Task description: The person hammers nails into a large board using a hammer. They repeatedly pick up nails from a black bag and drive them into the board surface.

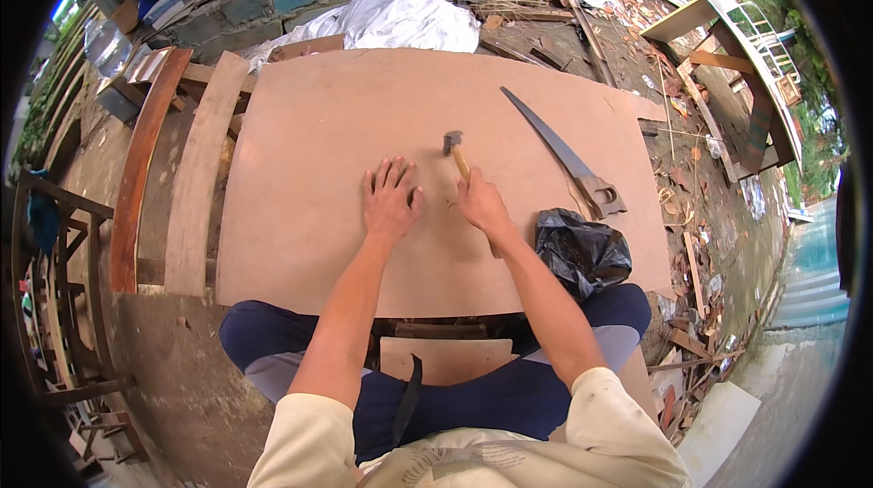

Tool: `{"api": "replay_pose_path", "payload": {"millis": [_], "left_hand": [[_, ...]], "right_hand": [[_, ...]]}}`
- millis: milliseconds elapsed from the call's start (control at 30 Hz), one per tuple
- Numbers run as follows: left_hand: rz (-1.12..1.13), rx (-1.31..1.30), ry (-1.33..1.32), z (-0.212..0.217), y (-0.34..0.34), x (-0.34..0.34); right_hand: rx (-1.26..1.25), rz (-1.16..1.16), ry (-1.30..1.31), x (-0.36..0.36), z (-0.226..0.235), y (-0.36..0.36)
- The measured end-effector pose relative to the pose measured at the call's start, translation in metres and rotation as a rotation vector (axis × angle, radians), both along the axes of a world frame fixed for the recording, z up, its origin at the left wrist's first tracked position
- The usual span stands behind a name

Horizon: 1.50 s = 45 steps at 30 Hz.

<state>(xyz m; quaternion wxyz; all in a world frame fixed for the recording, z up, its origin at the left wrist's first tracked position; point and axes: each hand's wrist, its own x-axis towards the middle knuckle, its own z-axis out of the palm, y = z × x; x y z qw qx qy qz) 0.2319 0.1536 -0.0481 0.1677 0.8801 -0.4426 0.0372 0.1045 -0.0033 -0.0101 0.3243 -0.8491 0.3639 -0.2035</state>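
A crumpled black plastic bag (582, 251) lies just right of the right hand (482, 206) – near the board's (318, 242) front edge. That hand is clenched around a wooden-handled hammer (455, 150), head pointing away. The left hand (391, 201) presses flat, fingers spread, just beside it. Bare board stretches beyond both – a handsaw (559, 153) lies farther right. A white tarp (391, 20) bunches past the far edge, partly hidden.

One board (364, 115), one hammer (454, 149), one handsaw (559, 151), one black plastic bag (582, 251), two curved wooden planks (195, 179).
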Motion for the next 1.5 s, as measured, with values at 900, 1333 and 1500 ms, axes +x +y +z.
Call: {"api": "replay_pose_path", "payload": {"millis": [900, 1333, 1500], "left_hand": [[0.022, -0.011, -0.008, 0.002, 0.019, 0.009], [-0.003, -0.065, -0.014, 0.007, 0.006, 0.003], [0.015, -0.038, -0.004, 0.004, 0.017, 0.007]], "right_hand": [[0.078, 0.027, 0.012, 0.015, 0.064, 0.025], [-0.021, 0.028, 0.107, 0.004, 0.002, 0.004], [0.045, 0.033, 0.128, 0.01, 0.027, 0.021]]}}
